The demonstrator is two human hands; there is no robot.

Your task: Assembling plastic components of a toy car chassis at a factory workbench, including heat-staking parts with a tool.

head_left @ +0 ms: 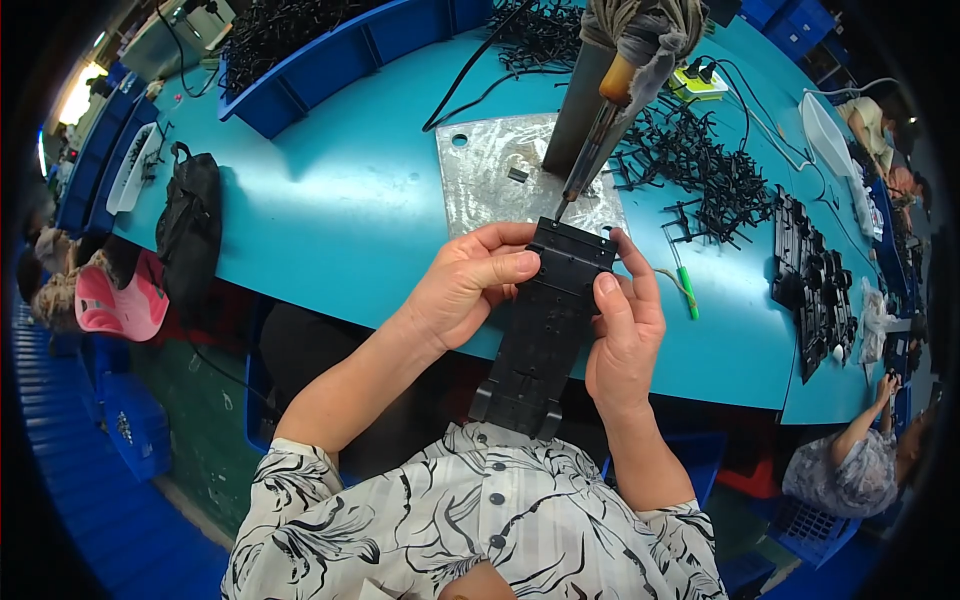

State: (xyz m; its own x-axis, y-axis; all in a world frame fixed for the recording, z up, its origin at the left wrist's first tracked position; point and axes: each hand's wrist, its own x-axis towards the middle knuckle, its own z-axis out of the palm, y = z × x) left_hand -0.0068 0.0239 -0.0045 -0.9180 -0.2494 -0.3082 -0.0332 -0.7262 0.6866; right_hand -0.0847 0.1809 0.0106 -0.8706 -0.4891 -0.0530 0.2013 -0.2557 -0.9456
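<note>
A long black plastic part (537, 335) is held in front of my chest, its far end at the edge of a worn metal base plate (478, 190). My left hand (468, 278) is closed on its left side, thumb on top. Gripping the right side is my right hand (628, 330), its thumb on the upper face and its index finger at the far corner. A soldering-iron-like tool (601, 138) slants down from a post wrapped with grey cloth (650, 40). Its thin tip is at the part's far left corner; whether they touch, I cannot tell.
Small black plastic pieces (705, 170) lie heaped on the turquoise table (330, 250), with a green-handled tool (687, 292) nearby. Black molded parts (812, 285) are stacked at right. A blue bin (330, 70), black bag (190, 220) and pink chair (120, 300) are left. Another person (845, 465) sits at right.
</note>
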